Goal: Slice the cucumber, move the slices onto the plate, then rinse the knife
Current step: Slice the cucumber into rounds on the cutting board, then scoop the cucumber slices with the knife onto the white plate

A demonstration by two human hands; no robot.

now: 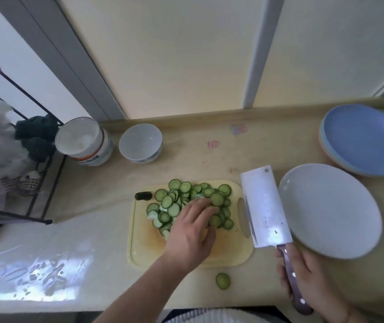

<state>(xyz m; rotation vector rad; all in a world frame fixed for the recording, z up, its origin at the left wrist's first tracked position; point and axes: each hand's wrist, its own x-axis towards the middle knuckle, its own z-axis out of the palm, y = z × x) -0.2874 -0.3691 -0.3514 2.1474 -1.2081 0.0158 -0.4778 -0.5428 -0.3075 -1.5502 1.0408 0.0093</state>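
Note:
A pile of cucumber slices (174, 201) lies on the yellow cutting board (228, 252). My left hand (192, 231) reaches over the board, and its fingers rest on the right part of the pile, hiding some slices. My right hand (312, 283) grips the purple handle of a cleaver (264, 206), whose broad blade lies flat between the board and an empty white plate (328, 210) on the right. One stray cucumber slice (223, 280) lies on the counter in front of the board.
A stack of plates with a blue one on top (365, 141) stands at the back right. A white bowl (140, 143) and a white tub (82, 141) stand at the back left, next to a black wire rack (35, 183) with cloths.

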